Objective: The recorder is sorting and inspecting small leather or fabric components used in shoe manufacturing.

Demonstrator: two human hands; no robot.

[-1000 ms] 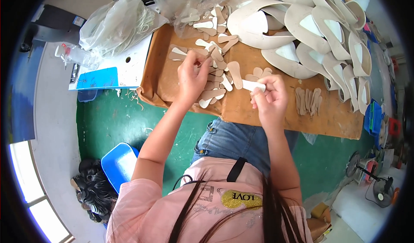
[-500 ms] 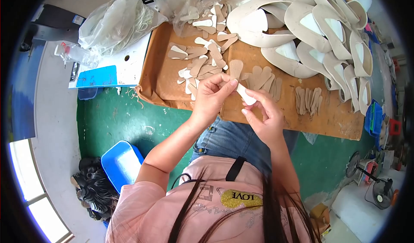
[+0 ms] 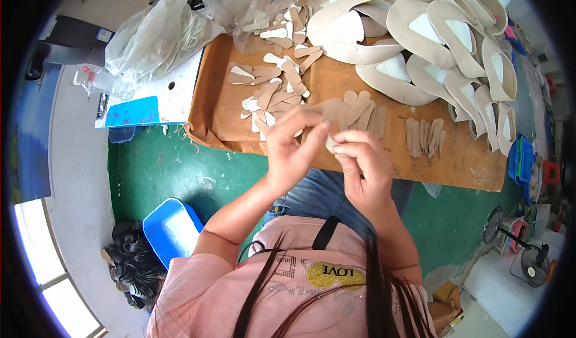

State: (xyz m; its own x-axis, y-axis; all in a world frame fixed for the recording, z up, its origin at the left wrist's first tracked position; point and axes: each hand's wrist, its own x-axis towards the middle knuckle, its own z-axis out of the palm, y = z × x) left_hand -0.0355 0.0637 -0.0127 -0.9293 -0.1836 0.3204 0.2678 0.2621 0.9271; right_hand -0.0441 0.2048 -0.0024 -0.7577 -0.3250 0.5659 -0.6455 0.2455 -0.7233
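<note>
Over the table's near edge, my left hand and my right hand meet with fingers closed on one small paddle-shaped beige piece. My right thumb and fingers pinch its near end. My left thumb and fingers hold it farther up, where its wide end looks blurred and is partly covered. Just beyond my hands lie similar beige pieces in a fanned row. Left of them is a loose heap of beige and white pieces. A row of narrow pieces lies on the right.
Beige shoe uppers with white linings are heaped at the back right of the brown-covered table. Clear plastic bags rest at the back left. A blue bin stands on the green floor, and a fan stands far right.
My right hand has moved up and left against the piece, its fingers curling in. The piece's white face, visible before, is now mostly hidden. The view has shifted slightly.
</note>
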